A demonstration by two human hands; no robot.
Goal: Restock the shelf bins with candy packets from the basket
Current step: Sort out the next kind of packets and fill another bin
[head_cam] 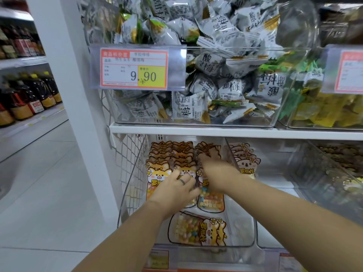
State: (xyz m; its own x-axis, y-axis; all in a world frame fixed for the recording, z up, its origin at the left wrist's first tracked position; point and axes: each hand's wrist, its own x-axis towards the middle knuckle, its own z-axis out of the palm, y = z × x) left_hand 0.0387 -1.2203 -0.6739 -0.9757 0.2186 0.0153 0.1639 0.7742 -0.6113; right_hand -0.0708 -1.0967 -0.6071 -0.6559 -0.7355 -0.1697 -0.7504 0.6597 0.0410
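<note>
On the far-left shelves, dark bottles [33,95] with yellow caps stand in rows. Right of the white pillar [64,75], an upper clear bin [196,123] holds a heap of white plum-sweet packets [229,89], with a price tag [134,69] reading 9.90 clipped to its front. Below it, on the lower shelf, a clear shelf bin [243,222] holds three upright rows of cat-printed candy packets [167,156]. One loose candy packet [196,229] lies flat at the front (its coloured sweets show through). The left hand [174,188], a dark ring on one finger, rests with straight, spread fingers on the middle row. The right hand [218,173] reaches into the right row, its fingertips buried among the packet tops, so I cannot tell whether it grips any. Further right, koala-printed packets [245,163] stand in the neighbouring bin, and yellow packets [322,112] fill the upper right bin.
</note>
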